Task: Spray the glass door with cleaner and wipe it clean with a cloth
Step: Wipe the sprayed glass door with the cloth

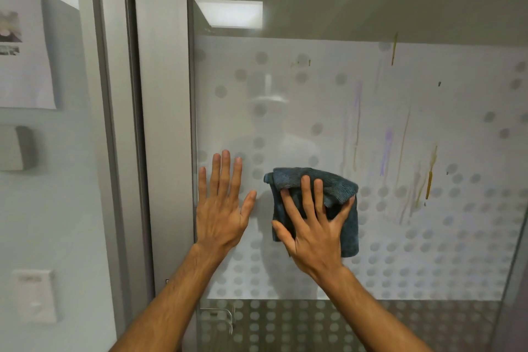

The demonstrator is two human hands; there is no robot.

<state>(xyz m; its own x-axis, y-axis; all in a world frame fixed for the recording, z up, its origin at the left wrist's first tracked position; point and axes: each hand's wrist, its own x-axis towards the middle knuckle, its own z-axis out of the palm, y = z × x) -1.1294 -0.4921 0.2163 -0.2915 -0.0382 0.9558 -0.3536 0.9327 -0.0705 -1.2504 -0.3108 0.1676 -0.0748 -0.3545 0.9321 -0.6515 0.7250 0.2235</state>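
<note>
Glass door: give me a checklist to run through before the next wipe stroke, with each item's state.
1. Cloth flat against the glass door under the right hand: ok.
2. Left hand flat against the glass, clear of the cloth: ok.
3. Coloured drip streaks located, right of the cloth: ok.
4. Streaks wiped off: not ok, they are untouched.
5. Glass wet with cleaner: cannot tell.
6. Spray bottle within reach: cannot tell, none in view.

Our two bare hands and forearms

We wear no gloves, rings, watch or sleeves: our left hand (221, 208) and right hand (313, 233) are uncovered, and both forearms are bare to the frame's lower edge.
</note>
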